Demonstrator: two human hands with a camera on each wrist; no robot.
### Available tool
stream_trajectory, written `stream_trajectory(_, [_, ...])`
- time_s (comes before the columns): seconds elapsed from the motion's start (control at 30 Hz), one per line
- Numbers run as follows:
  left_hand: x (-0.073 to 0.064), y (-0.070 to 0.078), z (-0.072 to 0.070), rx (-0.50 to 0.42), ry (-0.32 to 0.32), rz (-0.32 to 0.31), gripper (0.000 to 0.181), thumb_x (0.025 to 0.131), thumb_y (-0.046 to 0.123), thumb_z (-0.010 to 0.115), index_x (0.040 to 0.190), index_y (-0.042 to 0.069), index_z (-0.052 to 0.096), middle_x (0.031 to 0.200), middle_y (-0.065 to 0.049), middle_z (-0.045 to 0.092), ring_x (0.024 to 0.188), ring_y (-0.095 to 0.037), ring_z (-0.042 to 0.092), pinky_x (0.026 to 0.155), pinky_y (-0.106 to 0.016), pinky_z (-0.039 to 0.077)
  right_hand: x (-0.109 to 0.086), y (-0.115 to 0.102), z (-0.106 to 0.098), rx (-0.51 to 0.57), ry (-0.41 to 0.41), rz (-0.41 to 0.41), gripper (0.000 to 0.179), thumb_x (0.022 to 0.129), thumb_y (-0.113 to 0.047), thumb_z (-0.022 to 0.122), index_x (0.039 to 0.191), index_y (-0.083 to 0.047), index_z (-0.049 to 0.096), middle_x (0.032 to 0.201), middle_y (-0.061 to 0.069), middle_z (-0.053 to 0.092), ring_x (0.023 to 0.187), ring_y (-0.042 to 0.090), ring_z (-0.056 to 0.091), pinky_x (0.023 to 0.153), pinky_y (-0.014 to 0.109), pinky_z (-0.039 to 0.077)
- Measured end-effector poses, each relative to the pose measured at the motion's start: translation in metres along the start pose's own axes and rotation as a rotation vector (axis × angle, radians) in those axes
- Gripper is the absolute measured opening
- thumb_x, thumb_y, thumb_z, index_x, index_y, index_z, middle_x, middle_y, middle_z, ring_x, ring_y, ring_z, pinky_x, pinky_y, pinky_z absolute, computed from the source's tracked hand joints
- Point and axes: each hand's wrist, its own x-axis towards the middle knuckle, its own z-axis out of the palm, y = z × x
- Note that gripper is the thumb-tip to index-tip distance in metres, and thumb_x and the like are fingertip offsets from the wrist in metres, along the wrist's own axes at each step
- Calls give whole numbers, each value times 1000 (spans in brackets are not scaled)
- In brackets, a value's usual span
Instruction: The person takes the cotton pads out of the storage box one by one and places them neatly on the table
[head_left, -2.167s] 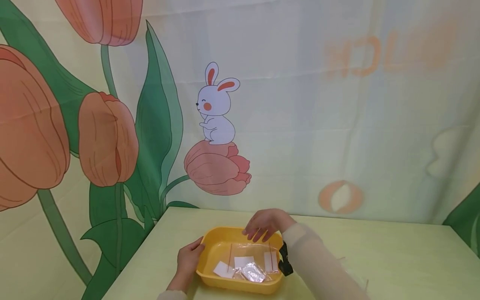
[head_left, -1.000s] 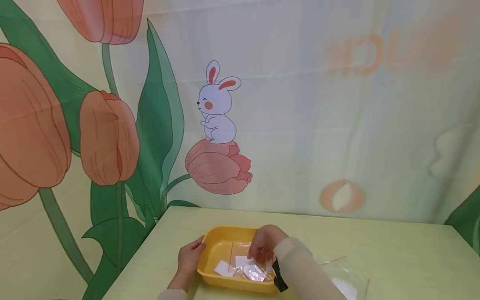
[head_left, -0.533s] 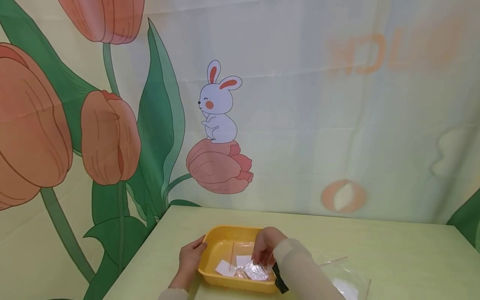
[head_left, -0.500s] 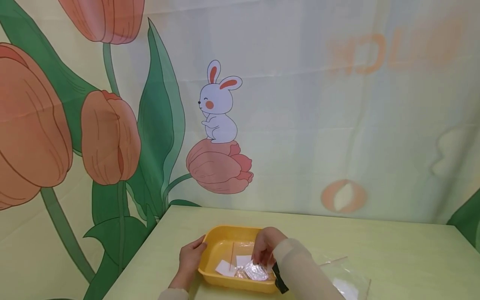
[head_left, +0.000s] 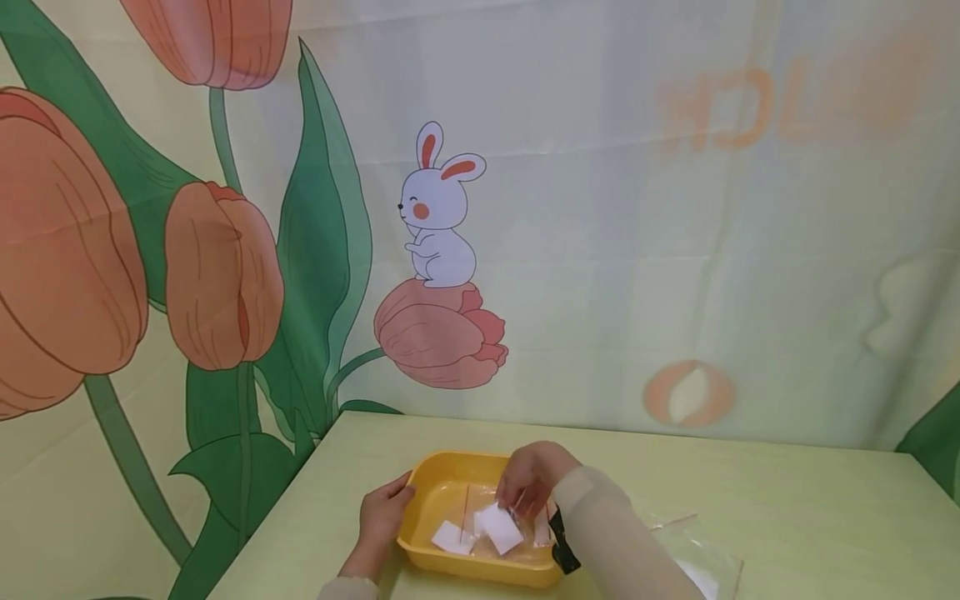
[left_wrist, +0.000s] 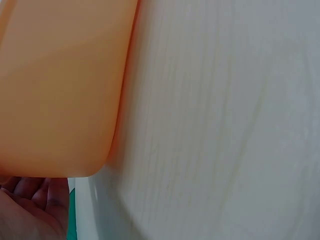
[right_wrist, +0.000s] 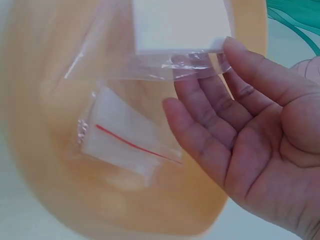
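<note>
A yellow plastic basin stands on the table. My left hand grips its left side, thumb at the rim; in the left wrist view the left hand shows below the basin's orange-looking wall. Over the basin's right part, my right hand pinches a clear plastic bag with a white square inside, a zip bag in the right wrist view, its thumb at one corner. Below it in the basin lies another zip bag with a red line. A white square rests at the basin's left.
Right of the basin, partly behind the right sleeve, another clear zip bag with red edges lies on the table. A black strap is on the right wrist. Behind the table hangs a cloth with tulips and a rabbit.
My right hand, earlier reaching down at the silver packet, has risen slightly with a bag in its fingers. A white face now shows where the silver one was. The left hand stays put.
</note>
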Motion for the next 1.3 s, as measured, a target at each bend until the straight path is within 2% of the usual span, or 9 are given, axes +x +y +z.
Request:
stream_trajectory(0.1, [-1,1,0,10,2,1,40,102,9,53,139,-7,56,148,-25,53,143,-45,48,116,-54,45,-1,-1,-6,-21,-24,-34,5,91,-7,74,96,-6,75,89,10,67,80,22,63,89,37,66])
stream_trajectory(0.23, [-1,0,1,19,5,-3,40,102,9,53,139,-6,56,149,-25,52,143,-45,47,116,-55,45,-3,-2,-12,-40,-50,-61,3,93,-8,72,95,-6,74,82,6,64,76,19,59,81,31,65])
stream_trajectory(0.37, [0,0,2,24,4,-15,40,103,10,53,140,-6,56,149,-25,52,144,-45,46,116,-55,44,-6,-3,-15,-42,-35,-97,4,94,-9,71,94,-6,74,80,4,63,75,18,57,74,26,62])
stream_trajectory(0.53, [-2,1,2,25,7,-19,40,102,9,53,140,-5,56,149,-25,52,144,-45,46,117,-55,44,-8,-4,-16,-39,9,-141,5,94,-8,70,95,-7,74,82,3,65,78,17,57,78,27,64])
stream_trajectory(0.9, [-1,1,1,32,-1,-26,41,103,10,52,141,-5,55,150,-24,51,144,-44,46,117,-55,44,-15,-11,-21,-29,54,-236,6,95,-9,69,99,-7,73,85,3,67,78,17,59,81,29,64])
stream_trajectory(1.3, [2,0,2,17,-1,-20,40,102,10,53,140,-5,56,150,-24,51,144,-45,46,116,-55,44,-26,-12,-35,56,43,-295,15,98,-8,64,111,-4,70,91,4,68,78,16,64,77,25,64])
